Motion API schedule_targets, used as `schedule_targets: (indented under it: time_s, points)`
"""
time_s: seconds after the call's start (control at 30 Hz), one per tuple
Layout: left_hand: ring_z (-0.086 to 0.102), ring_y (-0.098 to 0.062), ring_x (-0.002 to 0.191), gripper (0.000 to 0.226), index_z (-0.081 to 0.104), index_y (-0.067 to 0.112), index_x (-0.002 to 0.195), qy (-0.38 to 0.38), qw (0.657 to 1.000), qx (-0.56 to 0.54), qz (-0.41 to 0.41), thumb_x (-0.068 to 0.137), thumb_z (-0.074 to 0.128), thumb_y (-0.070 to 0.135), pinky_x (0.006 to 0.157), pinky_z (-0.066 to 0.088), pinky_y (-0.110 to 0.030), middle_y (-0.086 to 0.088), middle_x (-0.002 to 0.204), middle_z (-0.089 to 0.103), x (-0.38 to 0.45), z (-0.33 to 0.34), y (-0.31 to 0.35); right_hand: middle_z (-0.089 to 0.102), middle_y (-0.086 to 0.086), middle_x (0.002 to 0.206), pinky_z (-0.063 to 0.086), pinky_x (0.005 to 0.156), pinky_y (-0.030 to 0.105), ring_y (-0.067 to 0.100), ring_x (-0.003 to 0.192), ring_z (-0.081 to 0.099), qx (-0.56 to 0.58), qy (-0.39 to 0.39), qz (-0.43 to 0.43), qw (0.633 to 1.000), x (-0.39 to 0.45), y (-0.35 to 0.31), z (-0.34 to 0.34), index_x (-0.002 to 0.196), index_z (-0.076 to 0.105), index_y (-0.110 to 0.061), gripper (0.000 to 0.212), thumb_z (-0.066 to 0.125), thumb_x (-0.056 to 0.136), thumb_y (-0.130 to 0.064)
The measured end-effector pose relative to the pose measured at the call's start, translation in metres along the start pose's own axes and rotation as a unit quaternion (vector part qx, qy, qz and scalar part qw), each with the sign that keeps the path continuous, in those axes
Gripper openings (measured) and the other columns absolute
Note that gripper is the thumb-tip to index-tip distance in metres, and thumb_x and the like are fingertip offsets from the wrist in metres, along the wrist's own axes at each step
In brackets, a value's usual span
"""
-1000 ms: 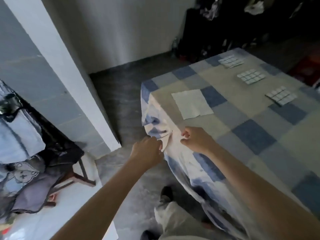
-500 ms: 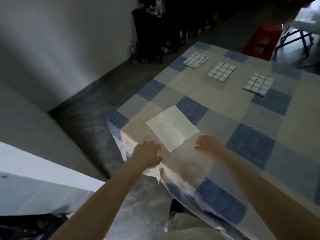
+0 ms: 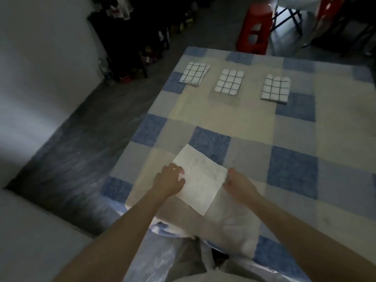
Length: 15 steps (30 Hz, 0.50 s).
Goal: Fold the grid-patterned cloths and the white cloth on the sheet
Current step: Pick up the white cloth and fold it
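A flat white cloth (image 3: 200, 178) lies cornerwise on the near part of the blue-and-beige checked sheet (image 3: 295, 163). My left hand (image 3: 169, 180) sits on its left edge, with curled fingers and thumb closing on the cloth. At the cloth's right corner, my right hand (image 3: 237, 183) pinches the fabric. Three folded grid-patterned cloths lie in a row at the far side: a left one (image 3: 194, 73), a middle one (image 3: 229, 81) and a right one (image 3: 275, 88).
A red plastic stool (image 3: 255, 27) stands beyond the far edge. A dark rack with clutter (image 3: 142, 33) is at the far left by the wall. Grey floor (image 3: 81, 143) runs along the left side. Crumpled sheet and plastic (image 3: 162, 259) hang over the near edge.
Both hands left the sheet's hanging near edge and moved forward onto the white cloth, left to its left edge, right to its right corner. The view swung toward the table.
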<state>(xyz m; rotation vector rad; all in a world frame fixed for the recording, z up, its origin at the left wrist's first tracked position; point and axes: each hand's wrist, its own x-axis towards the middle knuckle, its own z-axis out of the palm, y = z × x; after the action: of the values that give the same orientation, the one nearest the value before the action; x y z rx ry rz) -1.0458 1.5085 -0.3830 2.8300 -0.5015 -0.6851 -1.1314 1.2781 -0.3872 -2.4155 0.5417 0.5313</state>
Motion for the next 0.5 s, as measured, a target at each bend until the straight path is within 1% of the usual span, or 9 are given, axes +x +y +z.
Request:
schedule_targets:
  time_s: [0.07, 0.13, 0.23, 0.3, 0.37, 0.43, 0.5]
  points:
    - [0.041, -0.024, 0.125, 0.039, 0.048, 0.022, 0.132, 0.014, 0.999, -0.031, 0.0, 0.094, 0.053, 0.034, 0.102, 0.038, -0.037, -0.003, 0.142, 0.04, 0.024, -0.007, -0.008, 0.059, 0.009, 0.113, 0.043, 0.073, 0.031, 0.025, 0.1, 0.058, 0.029, 0.025, 0.028, 0.999, 0.007, -0.006, 0.004, 0.118, 0.043, -0.013, 0.031, 0.055, 0.093, -0.026]
    - [0.041, -0.026, 0.126, 0.046, 0.043, 0.017, 0.136, 0.022, 0.997, -0.073, 0.007, 0.094, 0.055, 0.032, 0.102, 0.037, -0.037, -0.006, 0.142, 0.04, 0.048, -0.013, -0.013, 0.058, 0.007, 0.113, 0.046, 0.077, 0.033, 0.024, 0.102, 0.058, 0.039, 0.034, 0.048, 0.998, 0.014, -0.012, 0.006, 0.119, 0.043, -0.015, 0.037, 0.059, 0.091, -0.033]
    - [0.046, -0.028, 0.121, 0.047, 0.046, 0.013, 0.131, 0.015, 0.994, -0.108, 0.016, 0.09, 0.061, 0.032, 0.102, 0.039, -0.04, -0.008, 0.129, 0.049, 0.079, -0.018, -0.016, 0.051, 0.006, 0.11, 0.046, 0.078, 0.034, 0.026, 0.101, 0.056, 0.023, 0.037, 0.073, 0.996, 0.024, -0.018, 0.007, 0.113, 0.045, -0.015, 0.037, 0.064, 0.088, -0.034]
    - [0.054, -0.027, 0.111, 0.047, 0.05, 0.015, 0.122, 0.024, 0.99, -0.136, 0.02, 0.083, 0.067, 0.035, 0.095, 0.047, -0.043, -0.006, 0.118, 0.055, 0.094, -0.017, -0.017, 0.045, 0.004, 0.106, 0.045, 0.077, 0.033, 0.025, 0.096, 0.054, 0.018, 0.031, 0.099, 0.994, 0.029, -0.022, 0.008, 0.105, 0.049, -0.015, 0.027, 0.062, 0.088, -0.032]
    - [0.059, -0.022, 0.098, 0.048, 0.049, 0.017, 0.117, 0.03, 0.988, -0.151, 0.027, 0.079, 0.072, 0.035, 0.086, 0.052, -0.041, 0.0, 0.107, 0.058, 0.103, -0.018, -0.013, 0.047, 0.005, 0.106, 0.047, 0.077, 0.033, 0.023, 0.09, 0.054, 0.017, 0.039, 0.109, 0.993, 0.033, -0.026, 0.01, 0.097, 0.054, -0.016, 0.017, 0.058, 0.087, -0.028]
    - [0.059, -0.018, 0.086, 0.047, 0.045, 0.02, 0.112, 0.017, 0.988, -0.153, 0.026, 0.079, 0.076, 0.033, 0.078, 0.051, -0.035, 0.004, 0.095, 0.058, 0.114, -0.02, -0.007, 0.052, 0.008, 0.1, 0.045, 0.074, 0.033, 0.022, 0.084, 0.053, 0.036, 0.045, 0.093, 0.994, 0.034, -0.03, 0.011, 0.092, 0.056, -0.012, 0.01, 0.057, 0.086, -0.02]
    - [0.058, -0.018, 0.08, 0.04, 0.046, 0.022, 0.103, -0.016, 0.985, -0.17, 0.013, 0.079, 0.076, 0.032, 0.072, 0.046, -0.031, 0.004, 0.086, 0.057, 0.124, -0.022, -0.001, 0.055, 0.006, 0.088, 0.043, 0.067, 0.031, 0.019, 0.076, 0.051, 0.104, 0.051, 0.082, 0.99, 0.033, -0.033, 0.006, 0.089, 0.053, -0.012, 0.007, 0.057, 0.084, -0.013]
